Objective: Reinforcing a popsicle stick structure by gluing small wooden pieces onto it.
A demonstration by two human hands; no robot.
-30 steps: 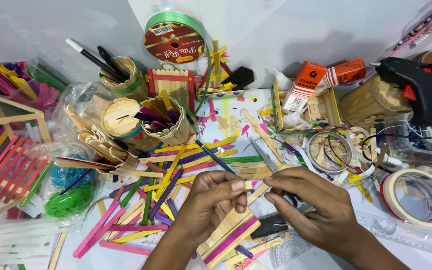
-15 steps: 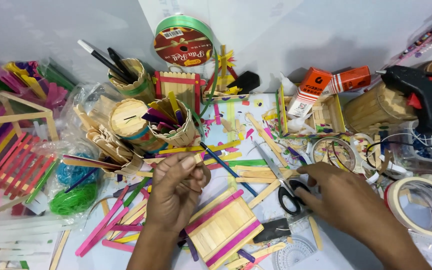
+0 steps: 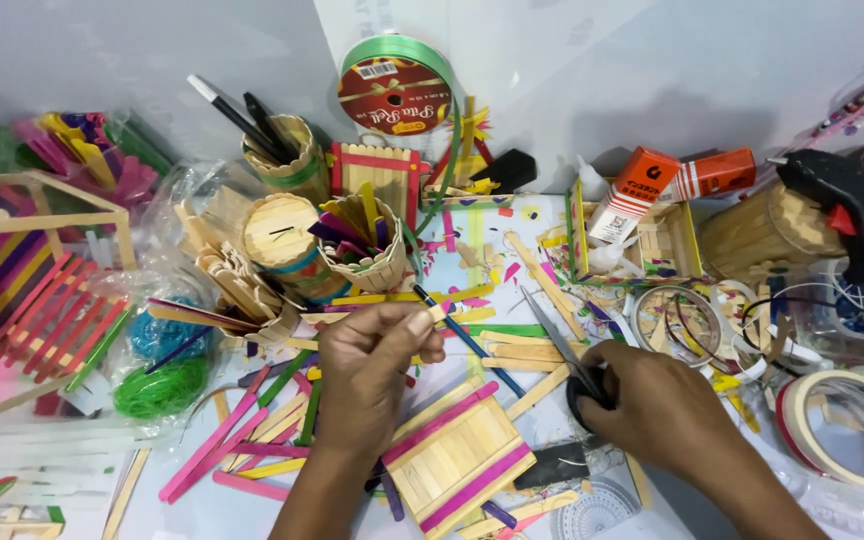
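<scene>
A second ago both hands met over the stick panel (image 3: 457, 455); now they have parted. The left hand (image 3: 372, 365) pinches a small stick piece (image 3: 439, 312) between thumb and fingers — the right hand (image 3: 652, 405) has closed on the scissors (image 3: 574, 370), blades pointing up the table. The panel lies between the wrists near the table's front edge. Loose sticks (image 3: 252, 450), a tape roll (image 3: 842, 425) and a glue gun (image 3: 852, 205) crowd around.

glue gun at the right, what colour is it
The glue gun is black with a red trigger, seen in the head view.
</scene>
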